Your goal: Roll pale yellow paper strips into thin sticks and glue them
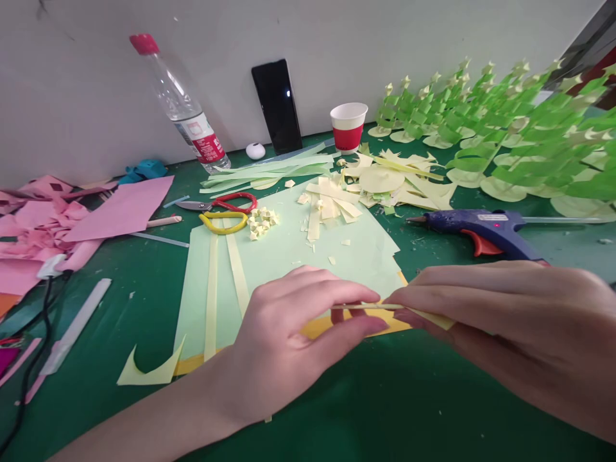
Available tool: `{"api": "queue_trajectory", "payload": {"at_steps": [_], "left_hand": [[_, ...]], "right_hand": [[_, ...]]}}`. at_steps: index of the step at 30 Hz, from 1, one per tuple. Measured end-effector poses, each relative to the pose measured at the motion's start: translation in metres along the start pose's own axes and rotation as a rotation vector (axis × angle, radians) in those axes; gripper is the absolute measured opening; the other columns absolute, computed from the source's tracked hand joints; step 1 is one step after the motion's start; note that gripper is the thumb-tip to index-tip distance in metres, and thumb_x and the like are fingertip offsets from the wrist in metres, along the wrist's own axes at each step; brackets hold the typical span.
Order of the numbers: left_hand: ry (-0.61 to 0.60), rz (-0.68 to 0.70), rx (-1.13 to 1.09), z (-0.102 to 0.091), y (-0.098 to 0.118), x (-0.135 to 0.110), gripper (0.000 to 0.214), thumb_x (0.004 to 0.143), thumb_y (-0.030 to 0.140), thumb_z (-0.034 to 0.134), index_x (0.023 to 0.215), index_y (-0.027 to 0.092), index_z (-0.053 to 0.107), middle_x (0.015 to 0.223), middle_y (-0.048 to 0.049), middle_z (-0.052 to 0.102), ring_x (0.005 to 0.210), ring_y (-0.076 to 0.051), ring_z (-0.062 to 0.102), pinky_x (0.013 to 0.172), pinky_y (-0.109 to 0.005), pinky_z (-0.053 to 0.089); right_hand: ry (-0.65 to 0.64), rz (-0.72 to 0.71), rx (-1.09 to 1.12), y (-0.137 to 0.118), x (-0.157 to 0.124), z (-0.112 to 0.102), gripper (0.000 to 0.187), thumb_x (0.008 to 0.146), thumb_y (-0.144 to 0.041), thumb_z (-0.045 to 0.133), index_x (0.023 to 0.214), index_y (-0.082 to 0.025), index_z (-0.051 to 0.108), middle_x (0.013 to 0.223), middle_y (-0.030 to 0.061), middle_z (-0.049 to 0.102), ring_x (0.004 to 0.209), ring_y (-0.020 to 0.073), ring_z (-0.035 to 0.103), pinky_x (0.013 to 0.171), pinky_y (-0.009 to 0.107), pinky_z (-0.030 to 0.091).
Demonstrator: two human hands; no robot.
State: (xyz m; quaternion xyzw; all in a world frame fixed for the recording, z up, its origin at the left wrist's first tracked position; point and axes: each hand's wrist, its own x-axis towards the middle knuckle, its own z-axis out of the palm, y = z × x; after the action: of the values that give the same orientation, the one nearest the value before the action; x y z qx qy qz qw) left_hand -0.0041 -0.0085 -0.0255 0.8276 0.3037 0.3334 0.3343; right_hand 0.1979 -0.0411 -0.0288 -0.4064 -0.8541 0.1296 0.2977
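Note:
A narrow pale yellow paper strip [370,307] is seen nearly edge-on between my hands. My right hand [510,321] pinches it between thumb and fingers, and part of the strip shows below those fingers. At the strip's other end, the fingers of my left hand [298,333] curl around it, the thumb a little lower; their exact contact is partly hidden. Under and beyond my hands lies a light green paper sheet [283,256]. On it rest two long yellow strips [212,295], a cluster of small folded paper stars [262,223] and shorter strips [332,199].
Scissors [226,204] with red and yellow handles lie left of the stars. A glue gun [471,224] lies beyond my right hand. Behind stand a bottle [192,122], phone [278,106], paper cup [348,128] and several green paper plants [520,141]. Pink paper [125,205] covers the left.

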Motion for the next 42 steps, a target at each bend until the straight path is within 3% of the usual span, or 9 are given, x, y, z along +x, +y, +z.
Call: {"api": "queue_trajectory", "payload": {"at_steps": [4, 7, 14, 22, 29, 37, 42], "left_hand": [[0.054, 0.176, 0.106, -0.001, 0.003, -0.002, 0.011, 0.079, 0.007, 0.067, 0.086, 0.015, 0.067, 0.083, -0.0047, 0.075, 0.072, -0.013, 0.066, 0.07, -0.022, 0.052], [0.072, 0.223, 0.171, -0.002, 0.004, -0.003, 0.011, 0.08, 0.007, 0.066, 0.083, 0.017, 0.066, 0.081, -0.0038, 0.076, 0.069, -0.013, 0.068, 0.068, -0.024, 0.052], [0.046, 0.209, 0.058, -0.001, 0.003, -0.003, 0.013, 0.08, 0.004, 0.063, 0.082, 0.017, 0.066, 0.076, -0.0067, 0.076, 0.065, -0.015, 0.068, 0.063, -0.027, 0.051], [0.052, 0.238, 0.117, -0.002, 0.002, -0.004, 0.013, 0.079, 0.005, 0.066, 0.086, 0.016, 0.067, 0.078, -0.0045, 0.076, 0.066, -0.013, 0.068, 0.065, -0.025, 0.053], [0.061, 0.158, 0.04, -0.001, 0.007, -0.003, 0.014, 0.077, 0.004, 0.066, 0.079, 0.017, 0.067, 0.073, -0.0034, 0.075, 0.06, -0.012, 0.066, 0.061, -0.022, 0.054], [0.072, 0.044, 0.07, 0.0, 0.011, -0.005, 0.012, 0.08, 0.012, 0.066, 0.071, 0.02, 0.069, 0.064, 0.0023, 0.074, 0.045, -0.01, 0.062, 0.045, -0.016, 0.049], [0.082, 0.043, 0.111, -0.001, 0.007, -0.005, 0.012, 0.079, 0.011, 0.067, 0.07, 0.018, 0.067, 0.056, 0.0055, 0.069, 0.038, -0.005, 0.055, 0.039, -0.013, 0.042]], "right_hand": [[0.001, -0.054, 0.04, 0.0, -0.002, 0.003, 0.03, 0.098, -0.019, 0.034, 0.075, -0.02, 0.053, 0.071, 0.001, 0.063, 0.053, 0.0078, 0.055, 0.045, 0.02, 0.038], [0.031, -0.046, 0.042, -0.002, -0.005, 0.006, 0.029, 0.098, -0.019, 0.034, 0.077, -0.022, 0.053, 0.075, 0.0015, 0.065, 0.057, 0.0089, 0.058, 0.046, 0.02, 0.04], [0.001, -0.006, 0.087, -0.004, -0.005, 0.004, 0.028, 0.095, -0.016, 0.036, 0.078, -0.023, 0.056, 0.077, 0.0012, 0.066, 0.061, 0.0095, 0.06, 0.047, 0.018, 0.042], [-0.017, -0.016, 0.154, -0.003, -0.001, 0.006, 0.025, 0.098, -0.018, 0.034, 0.09, -0.024, 0.057, 0.071, -0.0012, 0.064, 0.055, 0.0077, 0.057, 0.048, 0.017, 0.042], [0.026, -0.126, -0.064, 0.0, -0.008, 0.004, 0.023, 0.099, -0.02, 0.03, 0.084, -0.024, 0.048, 0.079, 0.0015, 0.064, 0.06, 0.0108, 0.059, 0.046, 0.021, 0.042], [0.057, -0.186, -0.096, -0.001, -0.006, 0.002, 0.02, 0.1, -0.017, 0.029, 0.094, -0.024, 0.047, 0.075, -0.0004, 0.062, 0.058, 0.0094, 0.057, 0.048, 0.02, 0.044], [0.057, -0.197, -0.08, 0.001, -0.007, 0.004, 0.022, 0.1, -0.017, 0.027, 0.094, -0.024, 0.048, 0.073, -0.0011, 0.061, 0.056, 0.009, 0.056, 0.047, 0.02, 0.043]]}}
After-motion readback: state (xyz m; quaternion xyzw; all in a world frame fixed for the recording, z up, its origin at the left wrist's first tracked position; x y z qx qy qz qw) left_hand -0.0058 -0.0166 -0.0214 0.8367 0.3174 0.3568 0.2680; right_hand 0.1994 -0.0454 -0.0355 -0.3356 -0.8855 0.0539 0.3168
